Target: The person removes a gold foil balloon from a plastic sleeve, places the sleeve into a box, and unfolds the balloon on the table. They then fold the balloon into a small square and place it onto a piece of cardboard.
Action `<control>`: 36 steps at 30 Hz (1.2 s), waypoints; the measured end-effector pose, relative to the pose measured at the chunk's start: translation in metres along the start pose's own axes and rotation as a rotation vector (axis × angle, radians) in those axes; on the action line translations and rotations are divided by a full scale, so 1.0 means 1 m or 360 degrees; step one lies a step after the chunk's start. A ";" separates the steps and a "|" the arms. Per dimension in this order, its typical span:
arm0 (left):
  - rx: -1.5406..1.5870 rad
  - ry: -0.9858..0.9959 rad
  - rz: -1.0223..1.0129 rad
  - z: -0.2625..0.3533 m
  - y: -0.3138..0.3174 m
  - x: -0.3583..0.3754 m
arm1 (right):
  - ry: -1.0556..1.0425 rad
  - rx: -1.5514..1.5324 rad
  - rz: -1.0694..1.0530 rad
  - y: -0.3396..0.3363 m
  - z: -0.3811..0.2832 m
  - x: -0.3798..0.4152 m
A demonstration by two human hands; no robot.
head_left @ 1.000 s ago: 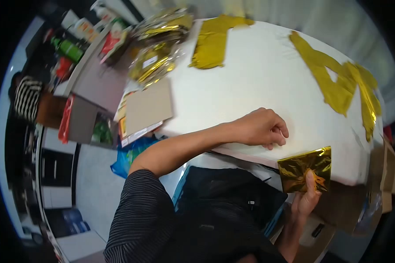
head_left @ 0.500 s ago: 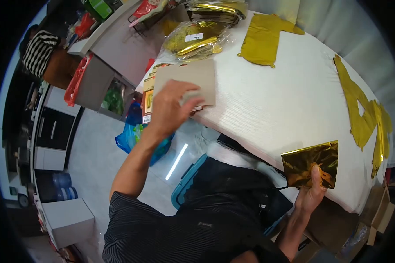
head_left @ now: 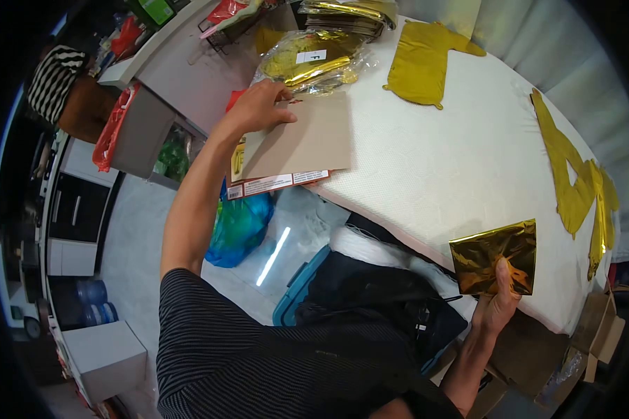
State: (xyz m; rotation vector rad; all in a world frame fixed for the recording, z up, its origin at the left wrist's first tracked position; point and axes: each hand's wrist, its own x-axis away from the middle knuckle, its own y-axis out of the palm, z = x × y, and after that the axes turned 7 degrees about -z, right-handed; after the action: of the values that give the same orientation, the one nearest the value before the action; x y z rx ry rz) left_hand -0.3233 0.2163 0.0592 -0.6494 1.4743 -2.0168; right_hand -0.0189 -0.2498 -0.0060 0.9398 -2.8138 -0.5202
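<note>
At the far left of the table, my left hand has its thumb on a plain grey-brown cardboard sheet and its fingers at the far edge, closed on it. Beneath that sheet lie printed cards, their white-labelled lower edge showing. My right hand grips a folded, shiny gold foil square over the near right table edge, thumb on top. Flat gold foil shapes like deflated balloons lie on the table: one at the back, another at the right.
Clear bags of gold foil sit at the back of the white table. A blue bag is on the floor, and an opened cardboard box stands at right. A person in a striped top is at far left.
My left hand has moved from above the middle of the cardboard sheet to its far left edge. The sheet has shifted slightly right. My right hand keeps hold of the foil square.
</note>
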 end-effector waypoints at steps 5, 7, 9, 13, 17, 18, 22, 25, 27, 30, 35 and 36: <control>0.0032 -0.0017 -0.0075 0.002 -0.004 0.000 | 0.0015 0.0000 -0.0032 -0.004 0.004 -0.001; 0.0039 -0.0030 -0.0061 0.005 -0.005 0.000 | 0.0045 0.0024 -0.0054 0.000 0.001 -0.001; 0.0111 -0.0039 -0.0051 0.006 -0.005 0.002 | 0.0043 0.0012 -0.0052 0.001 0.001 0.000; 0.0191 -0.0028 -0.0025 0.007 -0.004 0.002 | 0.0065 -0.0004 -0.0056 0.002 0.001 0.001; 0.0208 -0.0010 0.0088 0.009 0.000 0.001 | 0.0014 -0.0002 -0.0035 0.003 0.004 0.002; 0.0228 -0.0051 0.0089 0.010 0.000 0.002 | 0.0024 0.0012 -0.0043 0.002 0.004 0.001; 0.0183 -0.0142 0.0134 0.015 0.001 0.002 | 0.0029 0.0040 -0.0029 0.000 0.007 0.001; 0.0223 -0.0110 0.0237 0.017 0.005 0.003 | 0.0029 0.0038 -0.0067 -0.001 0.007 0.001; 0.0205 -0.0102 0.0230 0.019 0.004 0.007 | 0.0032 0.0045 -0.0057 -0.003 0.009 0.001; 0.0290 -0.0112 0.0173 0.035 -0.009 0.019 | 0.0045 0.0053 -0.0055 -0.005 0.008 0.001; 0.0607 0.0030 0.0048 0.077 -0.041 0.043 | 0.0031 0.0003 0.0023 -0.002 0.003 0.003; 0.0768 0.0076 0.0012 0.089 -0.045 0.042 | 0.0006 -0.0028 -0.0002 -0.002 -0.001 0.002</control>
State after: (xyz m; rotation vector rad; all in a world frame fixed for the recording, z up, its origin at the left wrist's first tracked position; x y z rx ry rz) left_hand -0.3012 0.1375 0.1296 -0.3922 0.9504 -2.2769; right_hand -0.0185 -0.2529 -0.0056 0.9380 -2.8008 -0.5424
